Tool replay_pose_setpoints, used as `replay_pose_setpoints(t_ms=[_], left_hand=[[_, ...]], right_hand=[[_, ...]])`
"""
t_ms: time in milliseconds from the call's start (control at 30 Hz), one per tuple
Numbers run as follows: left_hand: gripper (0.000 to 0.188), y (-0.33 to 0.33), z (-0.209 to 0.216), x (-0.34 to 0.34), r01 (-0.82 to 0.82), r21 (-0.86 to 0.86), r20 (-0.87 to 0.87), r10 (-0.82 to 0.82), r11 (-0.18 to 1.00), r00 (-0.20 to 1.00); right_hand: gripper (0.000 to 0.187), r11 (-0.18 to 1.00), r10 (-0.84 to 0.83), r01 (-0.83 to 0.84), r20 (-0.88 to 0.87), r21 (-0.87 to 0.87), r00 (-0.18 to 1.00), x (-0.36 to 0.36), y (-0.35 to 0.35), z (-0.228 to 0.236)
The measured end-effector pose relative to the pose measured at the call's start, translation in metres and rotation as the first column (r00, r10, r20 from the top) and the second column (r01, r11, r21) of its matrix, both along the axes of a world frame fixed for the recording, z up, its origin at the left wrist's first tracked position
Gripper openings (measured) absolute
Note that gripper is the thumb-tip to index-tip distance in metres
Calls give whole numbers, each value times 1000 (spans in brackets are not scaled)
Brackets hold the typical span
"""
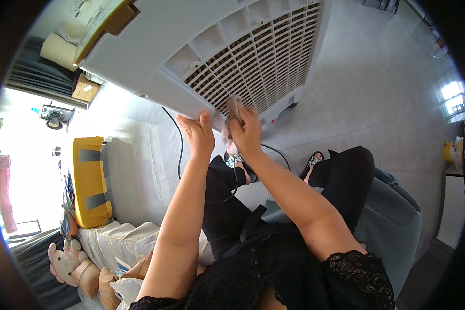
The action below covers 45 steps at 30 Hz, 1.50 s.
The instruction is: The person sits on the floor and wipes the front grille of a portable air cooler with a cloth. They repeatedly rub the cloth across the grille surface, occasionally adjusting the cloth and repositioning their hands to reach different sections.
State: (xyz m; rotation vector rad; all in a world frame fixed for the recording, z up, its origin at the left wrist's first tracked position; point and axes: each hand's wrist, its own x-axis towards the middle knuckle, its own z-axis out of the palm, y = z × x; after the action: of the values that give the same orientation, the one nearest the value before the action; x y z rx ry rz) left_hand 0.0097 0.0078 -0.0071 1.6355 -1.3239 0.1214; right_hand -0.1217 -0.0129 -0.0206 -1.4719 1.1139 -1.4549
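A large white appliance with a slatted grille [266,54], looking like an air cooler, stands tilted before me. My right hand [247,132] is closed around a crumpled greyish-pink cloth [233,111], which touches the grille's lower left corner. Part of the cloth hangs below my fingers. To its left, my left hand [197,135] has its thumb apart from the other fingers and rests against the housing's lower edge. Its fingertips are partly hidden there. Brownish mesh shows behind the slats.
A black cord [181,147] runs over the grey tiled floor [346,103] below the appliance. On the left are a yellow padded piece [92,181], a cardboard box [86,88] and a plush toy [67,263]. A yellow tub [453,151] stands at far right.
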Motion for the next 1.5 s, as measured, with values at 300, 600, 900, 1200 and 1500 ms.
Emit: replay_pose_setpoints(t_ms=[300,600,900,1200,1500], left_hand=[[66,2,3,0,15,76,-34,-13,997,999],[58,0,-2,-2,14,-2,-12,-14,1000,1000],[58,1,-2,0,11,15,-3,-11,1000,1000],[56,-1,-2,-2,8,13,-10,-8,1000,1000],[58,0,0,-3,12,44,-12,-12,999,1000]], right_hand=[[39,997,-70,67,-84,-42,994,2,-1,-9],[32,999,47,-47,-31,7,998,4,5,-11],[30,997,58,-58,4,57,998,15,11,-16],[25,986,-95,84,70,146,993,16,4,-26],[23,989,-41,41,-8,139,999,2,-12,-28]])
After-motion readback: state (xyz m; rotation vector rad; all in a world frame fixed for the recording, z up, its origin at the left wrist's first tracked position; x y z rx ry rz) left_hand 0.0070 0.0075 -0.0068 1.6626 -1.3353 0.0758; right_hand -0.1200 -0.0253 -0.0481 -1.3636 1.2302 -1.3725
